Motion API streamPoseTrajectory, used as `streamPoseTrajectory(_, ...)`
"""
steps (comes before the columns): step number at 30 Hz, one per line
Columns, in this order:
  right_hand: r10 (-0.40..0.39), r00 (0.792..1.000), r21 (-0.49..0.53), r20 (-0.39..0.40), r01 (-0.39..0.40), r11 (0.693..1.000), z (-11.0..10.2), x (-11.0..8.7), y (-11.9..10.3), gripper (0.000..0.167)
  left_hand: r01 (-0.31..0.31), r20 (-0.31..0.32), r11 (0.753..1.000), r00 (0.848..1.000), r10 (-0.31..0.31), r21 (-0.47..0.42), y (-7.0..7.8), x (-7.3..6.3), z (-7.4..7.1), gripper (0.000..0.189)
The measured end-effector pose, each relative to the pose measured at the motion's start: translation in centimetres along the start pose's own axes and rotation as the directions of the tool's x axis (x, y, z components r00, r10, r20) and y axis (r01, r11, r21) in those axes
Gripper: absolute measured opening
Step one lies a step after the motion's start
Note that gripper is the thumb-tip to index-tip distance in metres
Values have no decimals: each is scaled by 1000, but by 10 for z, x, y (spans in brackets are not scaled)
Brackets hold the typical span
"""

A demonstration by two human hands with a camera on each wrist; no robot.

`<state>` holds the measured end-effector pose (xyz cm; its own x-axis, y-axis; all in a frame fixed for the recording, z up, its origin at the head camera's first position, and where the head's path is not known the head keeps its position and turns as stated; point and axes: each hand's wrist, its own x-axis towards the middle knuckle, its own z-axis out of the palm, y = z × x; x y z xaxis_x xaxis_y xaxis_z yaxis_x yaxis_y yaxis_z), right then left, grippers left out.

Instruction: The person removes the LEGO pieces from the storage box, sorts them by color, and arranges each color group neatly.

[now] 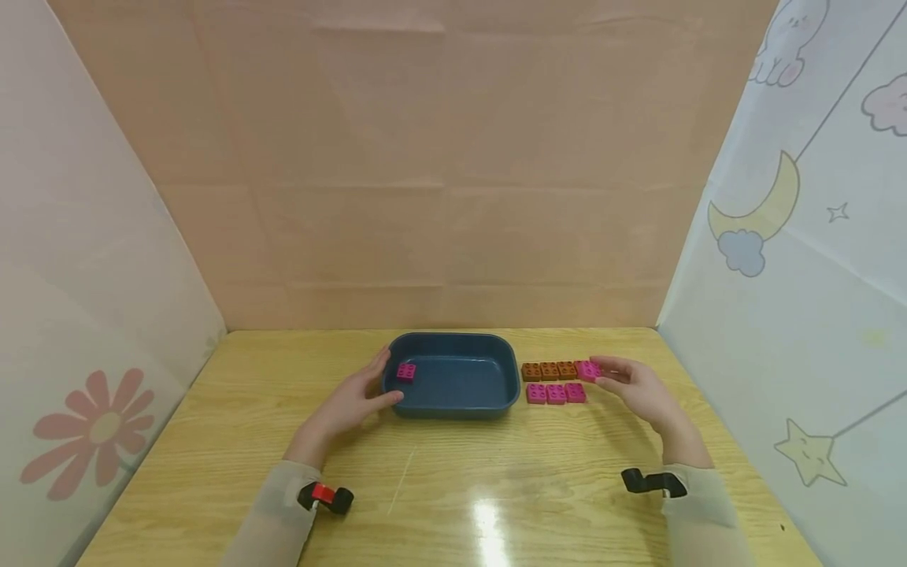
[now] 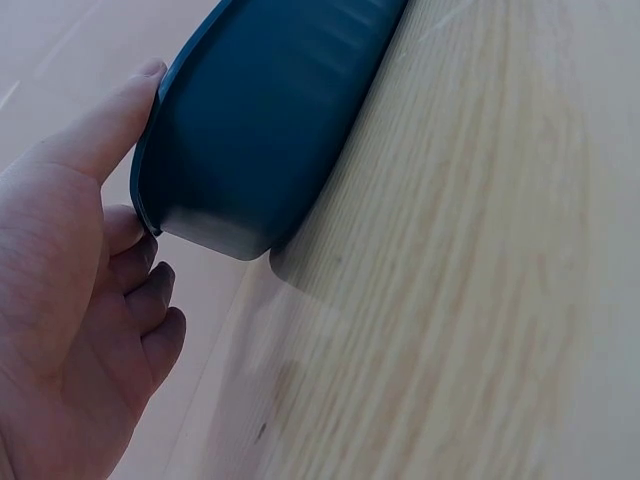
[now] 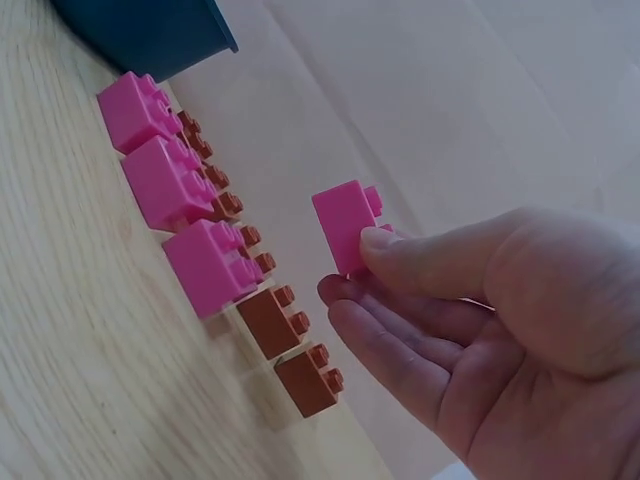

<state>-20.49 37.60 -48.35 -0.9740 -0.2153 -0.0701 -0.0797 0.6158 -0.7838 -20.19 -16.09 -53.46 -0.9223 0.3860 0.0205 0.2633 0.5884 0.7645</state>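
Note:
My left hand [image 1: 349, 403] holds the left end of a dark blue tray [image 1: 457, 387], its thumb at the near corner and fingers at the far side; the left wrist view has the thumb on the rim. Inside the tray at the left lies a pink toy building brick [image 1: 406, 372]. Between thumb and fingers, my right hand [image 1: 643, 394] pinches another pink building brick [image 3: 340, 222], raised above the table. Below it runs a row of brown building bricks [image 1: 549, 371], partly hidden by the held brick. Three pink building bricks [image 1: 556, 394] line up nearer to me.
The wooden table [image 1: 453, 472] ends at a tan back wall [image 1: 439, 236]. White decorated panels stand at the left [image 1: 106, 236] and right [image 1: 815, 315]. The brick rows sit just right of the tray. Both wrists carry black straps.

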Motion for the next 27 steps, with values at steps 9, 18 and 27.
streamPoseTrajectory(9, 13, 1000, -20, 3, -13, 1000, -2, -1, 14, 47, 19, 9, 1000, 1000, -19, -9, -1, 0, 0, 100)
streamPoseTrajectory(18, 46, 999, -27, 29, -45, 999, -6, -2, 25, 48, 17, 6, 1000, 1000, -17, -10, -2, 0, 1, 96)
streamPoseTrajectory(27, 70, 996, -114, 52, -64, 991, -3, -1, 31, 46, 13, 1, 1000, 1000, -13, -9, -3, 1, 1, 97)
